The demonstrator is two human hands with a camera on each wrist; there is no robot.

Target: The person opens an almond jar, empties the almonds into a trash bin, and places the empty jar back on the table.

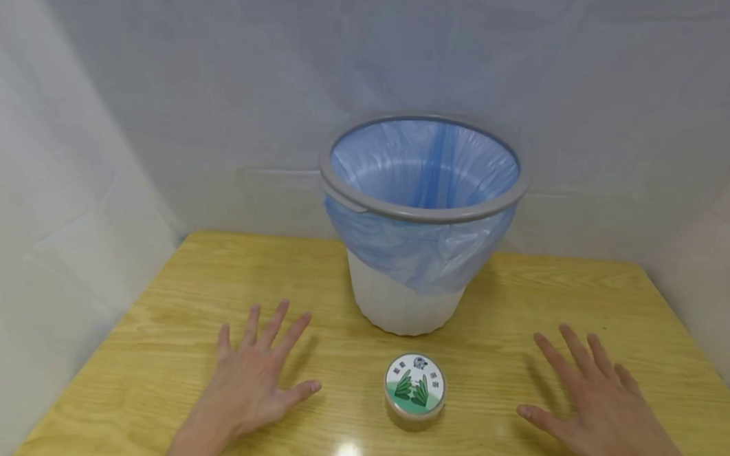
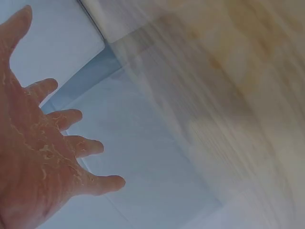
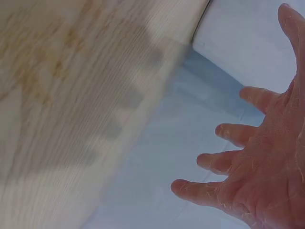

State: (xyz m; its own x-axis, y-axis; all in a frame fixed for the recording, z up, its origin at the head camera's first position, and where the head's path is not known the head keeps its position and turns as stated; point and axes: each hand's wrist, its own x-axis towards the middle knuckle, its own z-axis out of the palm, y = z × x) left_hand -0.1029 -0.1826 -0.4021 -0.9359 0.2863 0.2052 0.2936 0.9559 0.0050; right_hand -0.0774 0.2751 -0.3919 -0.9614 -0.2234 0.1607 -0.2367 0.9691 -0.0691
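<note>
A round tub (image 1: 415, 389) with a white and green lid, printed with green leaves, sits upright near the front middle of the wooden table. Behind it stands a white trash can (image 1: 406, 299) lined with a thin blue bag (image 1: 413, 251), which a grey ring (image 1: 434, 214) holds around the mouth. To the left of the tub, my left hand (image 1: 248, 384) has its fingers spread and holds nothing. My right hand (image 1: 597, 412), on the other side, is spread in the same way with nothing in it. Each wrist view shows spread fingers (image 2: 83, 145) over the tabletop.
The wooden tabletop (image 1: 213, 282) extends on both sides of the trash can. Pale sheeting (image 1: 223, 96) hangs behind the table and down both sides. A bright light reflection lies on the table's front part.
</note>
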